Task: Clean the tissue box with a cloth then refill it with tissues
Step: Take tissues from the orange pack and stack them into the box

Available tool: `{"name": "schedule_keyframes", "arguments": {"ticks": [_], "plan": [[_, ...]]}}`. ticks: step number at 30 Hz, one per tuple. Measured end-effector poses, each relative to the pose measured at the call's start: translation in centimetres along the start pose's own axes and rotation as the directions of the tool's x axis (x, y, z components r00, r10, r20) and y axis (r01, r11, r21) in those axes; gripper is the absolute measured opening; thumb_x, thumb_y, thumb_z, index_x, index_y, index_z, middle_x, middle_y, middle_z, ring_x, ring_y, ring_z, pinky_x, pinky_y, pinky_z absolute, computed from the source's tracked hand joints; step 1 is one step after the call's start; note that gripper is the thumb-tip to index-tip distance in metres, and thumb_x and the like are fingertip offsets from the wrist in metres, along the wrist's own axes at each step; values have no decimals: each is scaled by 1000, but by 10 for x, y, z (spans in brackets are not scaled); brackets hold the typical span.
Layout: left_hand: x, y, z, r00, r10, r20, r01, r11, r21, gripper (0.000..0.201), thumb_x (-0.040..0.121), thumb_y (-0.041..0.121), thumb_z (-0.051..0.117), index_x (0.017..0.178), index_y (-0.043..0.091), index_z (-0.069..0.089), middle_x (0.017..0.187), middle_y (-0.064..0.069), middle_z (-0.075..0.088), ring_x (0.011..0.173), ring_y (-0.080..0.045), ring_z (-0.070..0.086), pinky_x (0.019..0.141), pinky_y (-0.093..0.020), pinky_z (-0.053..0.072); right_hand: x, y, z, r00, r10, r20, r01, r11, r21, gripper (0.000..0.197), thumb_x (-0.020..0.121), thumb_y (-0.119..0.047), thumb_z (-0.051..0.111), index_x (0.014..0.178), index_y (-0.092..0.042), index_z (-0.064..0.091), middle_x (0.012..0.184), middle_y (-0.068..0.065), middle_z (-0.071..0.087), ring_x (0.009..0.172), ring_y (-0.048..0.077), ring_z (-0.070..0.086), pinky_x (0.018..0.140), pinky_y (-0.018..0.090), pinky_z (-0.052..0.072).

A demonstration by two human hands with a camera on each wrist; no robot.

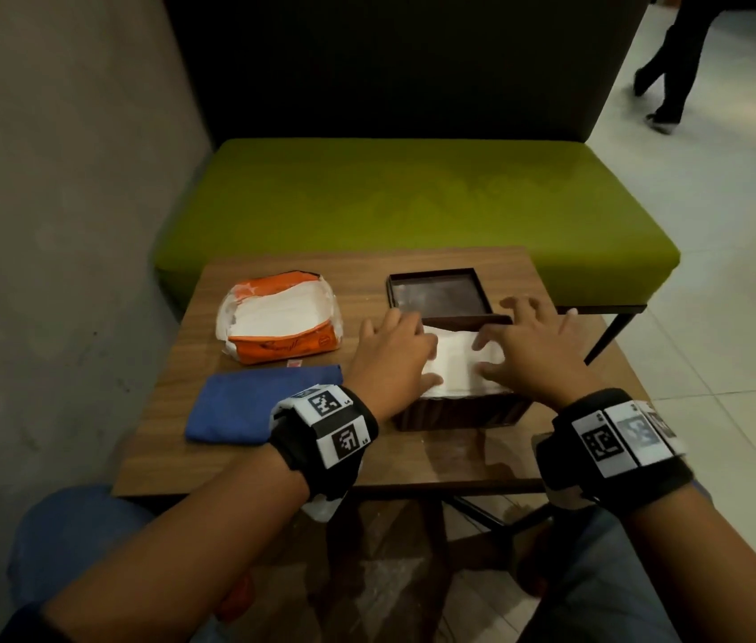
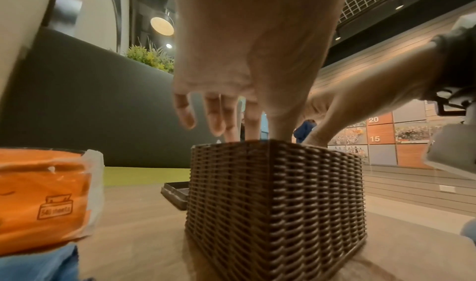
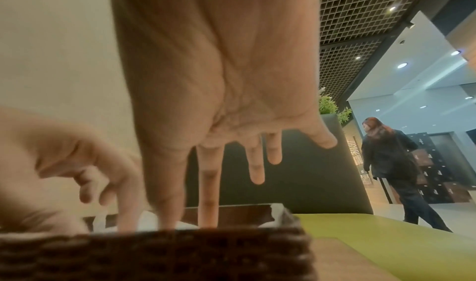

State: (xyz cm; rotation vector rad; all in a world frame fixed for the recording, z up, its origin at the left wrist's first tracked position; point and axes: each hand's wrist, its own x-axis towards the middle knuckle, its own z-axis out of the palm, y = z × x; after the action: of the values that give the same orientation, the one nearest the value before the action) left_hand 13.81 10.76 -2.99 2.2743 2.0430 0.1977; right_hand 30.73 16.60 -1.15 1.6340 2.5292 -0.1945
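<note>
A person's left hand [image 1: 390,350] and right hand [image 1: 535,345] both rested on white tissues [image 1: 457,364] filling a brown woven tissue box [image 2: 275,204] on a wooden counter [image 1: 246,461]. Each grip was loose, fingers spread and nearly straight, pressing down on the stack and clasping nothing. Just beyond the fingertips lay the box's dark lid [image 1: 439,294], upturned. Left of the left hand sat an opened orange tissue pack [image 1: 281,317] and a folded blue cloth [image 1: 251,403].
</note>
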Motion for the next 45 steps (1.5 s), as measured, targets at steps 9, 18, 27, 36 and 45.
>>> {"name": "schedule_keyframes", "arguments": {"ticks": [9,18,27,36,45], "plan": [[6,2,-7,992,1,128,1,1000,-14,22,95,33,47,96,21,65,108,1,60,117,-22,43,104,-57,24,-10,-27,7,988,-106,-115,113,992,56,29,91,-32,56,117,-20,61,144,11,37,134,31,32,105,43,33],[3,-25,-18,1000,-15,-16,10,950,-312,19,94,28,50,102,26,66,105,3,67,106,-17,54,97,-42,38,-13,-40,24,992,-45,120,20,979,201,40,97,-50,39,128,-31,55,139,6,44,129,27,39,99,44,39],[6,-156,-42,934,-355,-36,341,918,-204,21,86,11,64,107,10,66,108,-8,67,98,-21,60,73,-21,34,-16,-48,17,948,-79,308,23,983,182,57,91,-68,29,138,-40,44,150,5,34,138,29,30,107,49,32],[14,-190,7,918,-212,334,213,977,34,72,75,35,75,136,13,43,138,-8,46,126,-25,44,104,-32,34,-10,-107,-3,980,-169,-102,195,917,349,35,94,-43,49,123,-24,50,126,1,47,120,19,42,87,30,44],[17,-201,14,967,-126,221,124,992,21,39,83,30,62,118,15,54,123,-6,57,112,-24,54,89,-32,39,42,-198,20,935,-353,36,320,884,341,49,92,-36,52,134,-13,41,142,8,39,127,29,39,95,44,45]]}}
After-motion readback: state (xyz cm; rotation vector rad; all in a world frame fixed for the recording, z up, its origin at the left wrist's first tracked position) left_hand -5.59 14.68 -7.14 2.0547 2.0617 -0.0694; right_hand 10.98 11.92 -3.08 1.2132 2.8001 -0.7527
